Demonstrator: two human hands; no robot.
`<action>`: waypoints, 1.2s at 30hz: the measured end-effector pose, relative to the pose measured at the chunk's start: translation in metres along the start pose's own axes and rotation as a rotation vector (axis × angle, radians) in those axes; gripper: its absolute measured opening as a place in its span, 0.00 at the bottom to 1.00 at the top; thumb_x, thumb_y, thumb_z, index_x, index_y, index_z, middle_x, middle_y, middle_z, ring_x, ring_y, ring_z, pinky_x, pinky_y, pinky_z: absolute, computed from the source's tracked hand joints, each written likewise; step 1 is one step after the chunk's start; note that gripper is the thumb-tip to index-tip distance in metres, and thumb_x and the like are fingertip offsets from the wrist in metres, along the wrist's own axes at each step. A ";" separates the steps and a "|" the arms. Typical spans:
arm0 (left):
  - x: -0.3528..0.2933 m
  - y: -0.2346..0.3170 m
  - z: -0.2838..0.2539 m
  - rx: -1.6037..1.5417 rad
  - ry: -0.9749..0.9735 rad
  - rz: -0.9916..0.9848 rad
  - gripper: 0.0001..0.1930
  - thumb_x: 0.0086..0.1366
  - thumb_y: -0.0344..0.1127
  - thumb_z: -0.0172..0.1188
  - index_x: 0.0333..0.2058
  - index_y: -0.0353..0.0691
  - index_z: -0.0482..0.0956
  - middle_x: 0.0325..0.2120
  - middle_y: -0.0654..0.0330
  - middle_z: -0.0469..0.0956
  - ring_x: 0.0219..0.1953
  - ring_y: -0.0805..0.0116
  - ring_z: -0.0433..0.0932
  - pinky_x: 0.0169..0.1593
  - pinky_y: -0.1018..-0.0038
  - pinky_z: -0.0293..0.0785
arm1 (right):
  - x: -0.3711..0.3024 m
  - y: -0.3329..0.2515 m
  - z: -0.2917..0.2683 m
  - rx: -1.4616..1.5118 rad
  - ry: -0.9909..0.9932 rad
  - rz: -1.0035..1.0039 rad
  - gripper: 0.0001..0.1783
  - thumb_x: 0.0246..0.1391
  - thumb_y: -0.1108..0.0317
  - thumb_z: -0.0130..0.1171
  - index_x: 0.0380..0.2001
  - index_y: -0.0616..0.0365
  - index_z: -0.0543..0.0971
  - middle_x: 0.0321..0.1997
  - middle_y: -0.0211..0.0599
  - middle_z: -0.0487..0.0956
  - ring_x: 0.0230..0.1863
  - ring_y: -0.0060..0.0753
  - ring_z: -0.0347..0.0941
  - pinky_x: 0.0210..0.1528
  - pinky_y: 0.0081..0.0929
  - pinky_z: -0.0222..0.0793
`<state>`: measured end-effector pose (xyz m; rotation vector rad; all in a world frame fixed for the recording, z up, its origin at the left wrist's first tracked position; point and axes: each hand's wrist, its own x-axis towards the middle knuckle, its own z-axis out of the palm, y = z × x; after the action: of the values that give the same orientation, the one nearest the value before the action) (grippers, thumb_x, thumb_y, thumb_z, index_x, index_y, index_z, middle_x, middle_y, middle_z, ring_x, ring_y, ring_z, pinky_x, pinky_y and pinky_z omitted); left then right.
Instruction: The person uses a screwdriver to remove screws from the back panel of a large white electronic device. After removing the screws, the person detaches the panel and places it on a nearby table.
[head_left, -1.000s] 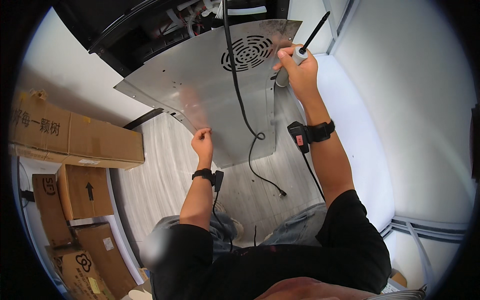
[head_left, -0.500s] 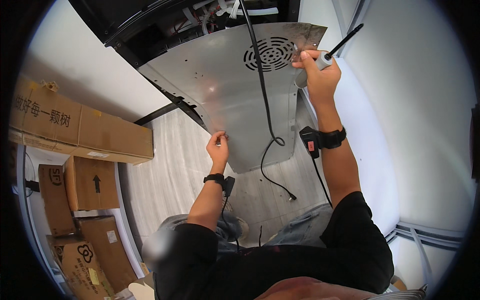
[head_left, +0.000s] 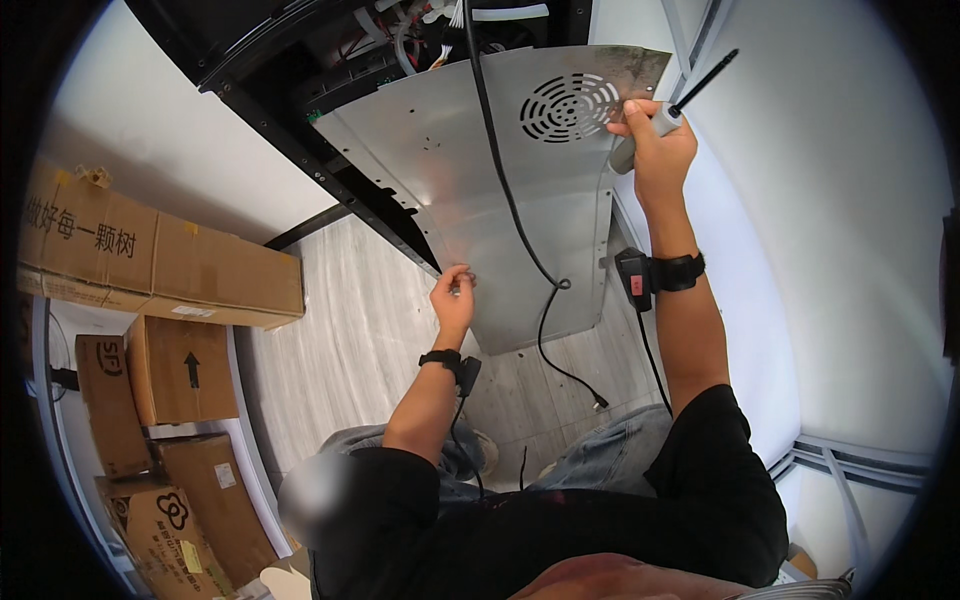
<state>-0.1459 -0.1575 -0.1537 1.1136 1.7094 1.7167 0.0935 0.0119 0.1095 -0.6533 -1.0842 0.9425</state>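
A large grey metal panel [head_left: 400,185] with a round slotted vent stands off the black machine frame [head_left: 290,150]. My left hand [head_left: 454,298] is closed on the panel's left edge, low down, with fingers curled around it. At the upper right, my right hand [head_left: 662,155] pinches the panel's right edge near the vent. That same hand also keeps a screwdriver [head_left: 668,120] with a grey handle in its palm, the black shaft pointing up and right. A black power cord [head_left: 505,185] hangs down across the panel, its plug [head_left: 600,403] dangling near the floor.
Wires and connectors [head_left: 405,45] show inside the machine behind the panel. Cardboard boxes [head_left: 190,365] are stacked on a shelf at the left, with a long carton [head_left: 225,265] above. A white wall [head_left: 830,250] stands close on the right. Cables run from both wrist straps.
Both hands have shifted the panel to the right, so its left edge stands farther from the frame. The gap on the left is wider and shows more wiring.
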 end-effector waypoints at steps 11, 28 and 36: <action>0.029 0.021 0.014 0.126 -0.259 0.145 0.07 0.58 0.26 0.56 0.35 0.33 0.79 0.29 0.60 0.80 0.34 0.73 0.78 0.39 0.77 0.73 | -0.005 -0.031 -0.011 -0.005 0.182 -0.084 0.05 0.50 0.77 0.60 0.30 0.68 0.75 0.28 0.40 0.78 0.25 0.29 0.77 0.30 0.21 0.74; 0.078 0.231 0.026 -0.532 -1.511 -0.110 0.16 0.60 0.29 0.58 0.48 0.33 0.74 0.38 0.53 0.79 0.40 0.66 0.79 0.45 0.72 0.75 | 0.012 -0.081 -0.048 -0.101 0.304 -0.301 0.03 0.49 0.81 0.58 0.28 0.71 0.75 0.29 0.43 0.77 0.24 0.31 0.76 0.30 0.24 0.78; 0.023 0.083 0.104 -0.210 -1.295 -0.739 0.15 0.63 0.40 0.55 0.43 0.34 0.75 0.40 0.54 0.77 0.41 0.65 0.78 0.42 0.72 0.77 | 0.012 -0.105 -0.064 -0.127 0.304 -0.429 0.03 0.50 0.81 0.56 0.28 0.73 0.76 0.28 0.45 0.76 0.28 0.35 0.74 0.33 0.31 0.78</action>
<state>-0.0576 -0.0874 -0.0795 0.9326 0.8470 0.4275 0.1883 -0.0268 0.1787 -0.6118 -0.9628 0.3923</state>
